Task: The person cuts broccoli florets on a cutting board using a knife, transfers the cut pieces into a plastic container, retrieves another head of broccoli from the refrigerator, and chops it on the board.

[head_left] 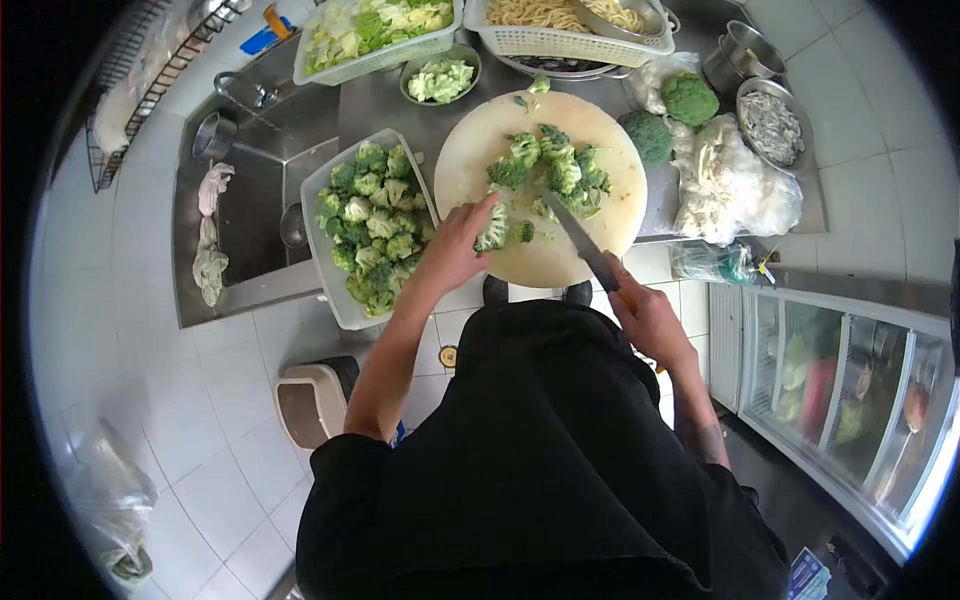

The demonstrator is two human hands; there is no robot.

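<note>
A round pale cutting board (600, 125) carries several broccoli pieces (563, 170) near its middle. At the board's left edge my left hand (462, 240) has its fingers round a cut broccoli piece (492, 230). My right hand (645, 315) grips the handle of a knife (582, 240), whose blade points up and left over the board, its tip beside the broccoli. Left of the board stands a white rectangular tub (322, 265) filled with broccoli florets (375, 225).
Behind the board are a basket of chopped lettuce (380, 30), a small bowl (440, 80) and a basket of noodles (570, 40). Whole broccoli (690, 98) and a plastic bag (735, 190) lie right. A sink (255, 200) is left, a glass-door fridge (850, 380) lower right.
</note>
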